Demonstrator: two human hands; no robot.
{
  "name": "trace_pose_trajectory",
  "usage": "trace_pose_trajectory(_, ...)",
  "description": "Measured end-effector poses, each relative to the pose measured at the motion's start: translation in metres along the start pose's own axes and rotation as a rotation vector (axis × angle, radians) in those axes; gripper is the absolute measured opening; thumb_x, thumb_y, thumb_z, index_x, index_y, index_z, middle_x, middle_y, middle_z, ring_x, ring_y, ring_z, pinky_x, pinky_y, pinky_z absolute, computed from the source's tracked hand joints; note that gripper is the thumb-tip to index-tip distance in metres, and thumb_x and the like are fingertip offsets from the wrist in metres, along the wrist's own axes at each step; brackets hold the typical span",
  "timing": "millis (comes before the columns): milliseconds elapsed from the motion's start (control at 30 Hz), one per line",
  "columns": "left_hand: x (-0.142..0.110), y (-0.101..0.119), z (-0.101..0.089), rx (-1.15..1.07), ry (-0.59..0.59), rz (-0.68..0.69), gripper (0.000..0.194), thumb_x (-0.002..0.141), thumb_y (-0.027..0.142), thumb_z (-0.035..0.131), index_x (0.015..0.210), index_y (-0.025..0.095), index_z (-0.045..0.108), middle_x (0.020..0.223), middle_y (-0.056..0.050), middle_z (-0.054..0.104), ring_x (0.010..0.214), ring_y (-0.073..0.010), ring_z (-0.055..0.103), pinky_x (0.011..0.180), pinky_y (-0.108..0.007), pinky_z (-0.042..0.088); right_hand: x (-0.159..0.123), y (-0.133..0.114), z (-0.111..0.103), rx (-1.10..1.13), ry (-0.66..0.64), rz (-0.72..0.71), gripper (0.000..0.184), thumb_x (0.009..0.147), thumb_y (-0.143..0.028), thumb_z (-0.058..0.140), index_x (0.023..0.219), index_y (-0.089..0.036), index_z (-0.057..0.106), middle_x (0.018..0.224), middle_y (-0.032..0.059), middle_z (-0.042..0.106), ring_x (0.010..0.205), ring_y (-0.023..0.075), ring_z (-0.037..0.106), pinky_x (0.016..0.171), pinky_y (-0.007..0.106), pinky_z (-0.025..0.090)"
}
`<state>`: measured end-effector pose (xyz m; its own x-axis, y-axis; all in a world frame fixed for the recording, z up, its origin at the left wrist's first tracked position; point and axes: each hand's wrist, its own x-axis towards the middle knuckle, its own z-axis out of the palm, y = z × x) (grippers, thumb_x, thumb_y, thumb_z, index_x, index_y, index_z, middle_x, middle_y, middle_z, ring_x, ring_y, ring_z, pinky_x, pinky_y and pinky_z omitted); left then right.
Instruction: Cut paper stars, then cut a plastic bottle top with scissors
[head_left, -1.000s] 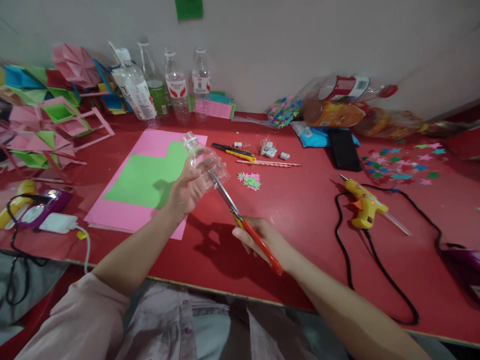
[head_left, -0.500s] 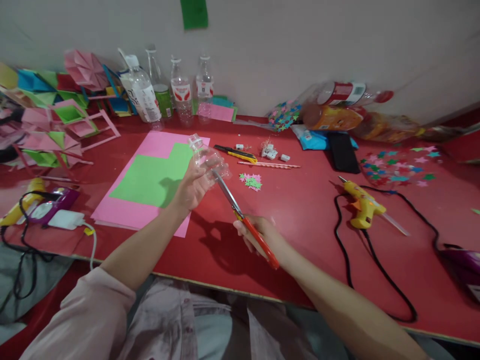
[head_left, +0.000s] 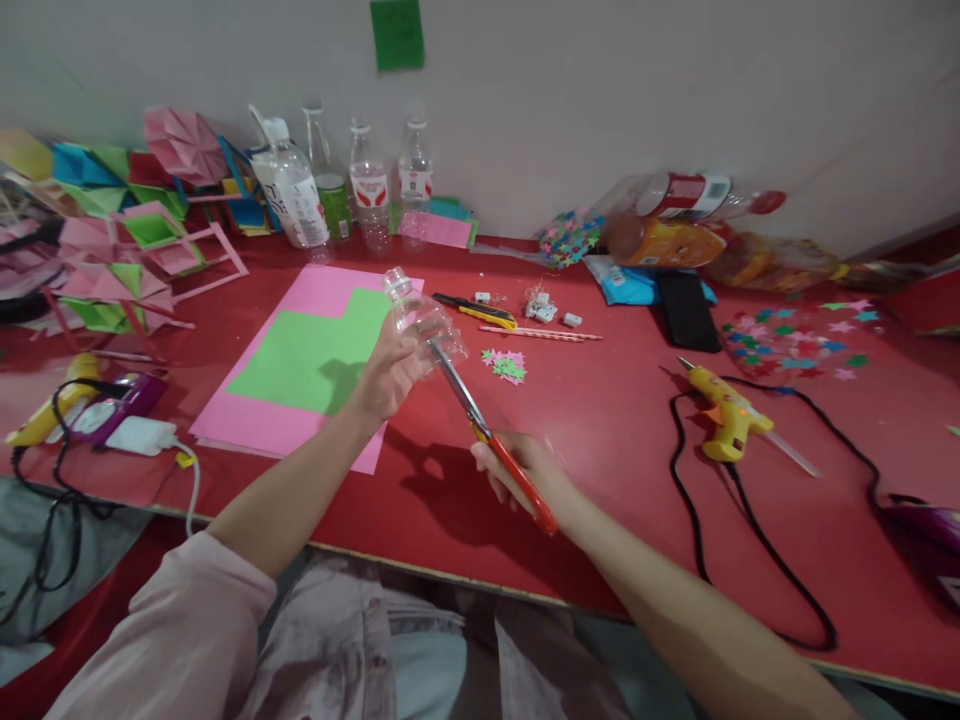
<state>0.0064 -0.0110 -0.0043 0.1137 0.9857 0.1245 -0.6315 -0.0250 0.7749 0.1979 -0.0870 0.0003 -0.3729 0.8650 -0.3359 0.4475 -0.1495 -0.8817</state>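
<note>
My left hand is closed around the cut top part of a clear plastic bottle, held above the red table with its neck pointing up and away. My right hand grips red-handled scissors. The scissor blades reach up to the bottle's lower edge by my left fingers. Below the bottle lie a green paper sheet and a pink paper sheet.
Several plastic bottles stand by the wall, with folded paper shapes at left. A utility knife, paper stars, a yellow glue gun with black cord, a black phone and lying bottles are on the table.
The view has shifted slightly, so everything sits a little lower and to the right. Both hands keep the same hold on the bottle and the scissors.
</note>
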Motion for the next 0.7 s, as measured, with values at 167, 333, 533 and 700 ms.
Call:
trace_pose_trajectory(167,-0.0021,-0.0004,0.0021,0.022,-0.006,-0.012,0.060,0.061,0.036,0.075,0.116,0.026,0.053,0.112,-0.008,0.071,0.121,-0.0319,0.062,0.106,-0.052,0.045,0.0012,0.0045,-0.0040,-0.015,-0.058,-0.021,0.055,0.079,-0.075,0.050,0.064,-0.022,0.046,0.043,-0.0050,0.048,0.036,0.0094,0.046,0.041,0.023,0.038)
trace_pose_trajectory(333,-0.0001,-0.0015,-0.0008,0.060,-0.022,0.004,0.067,0.060,0.036,0.075,0.121,0.026,0.049,0.112,-0.007,0.069,0.118,-0.0311,0.063,0.104,-0.052,0.046,0.0010,0.0039,-0.0045,-0.058,-0.030,0.011,0.055,0.078,-0.075,0.050,0.064,-0.022,0.048,0.043,-0.0037,0.050,0.037,0.0104,0.048,0.041,0.023,0.039)
trace_pose_trajectory(533,0.0025,-0.0043,-0.0050,0.068,-0.043,0.023,0.062,0.061,0.036,0.073,0.117,0.027,0.049,0.111,-0.006,0.068,0.112,-0.0298,0.066,0.100,-0.051,0.048,-0.0018,0.0020,-0.0011,-0.043,0.001,0.007,0.053,0.081,-0.073,0.048,0.063,-0.023,0.045,0.041,-0.0048,0.048,0.034,0.0105,0.048,0.039,0.022,0.038)
trace_pose_trajectory(700,0.0020,-0.0045,-0.0043,0.061,-0.037,0.029,0.061,0.061,0.036,0.073,0.116,0.027,0.048,0.108,-0.005,0.069,0.115,-0.0300,0.064,0.100,-0.051,0.048,-0.0005,0.0013,-0.0019,-0.043,-0.040,0.045,0.052,0.081,-0.071,0.050,0.062,-0.023,0.042,0.038,-0.0058,0.046,0.033,0.0101,0.046,0.038,0.022,0.037)
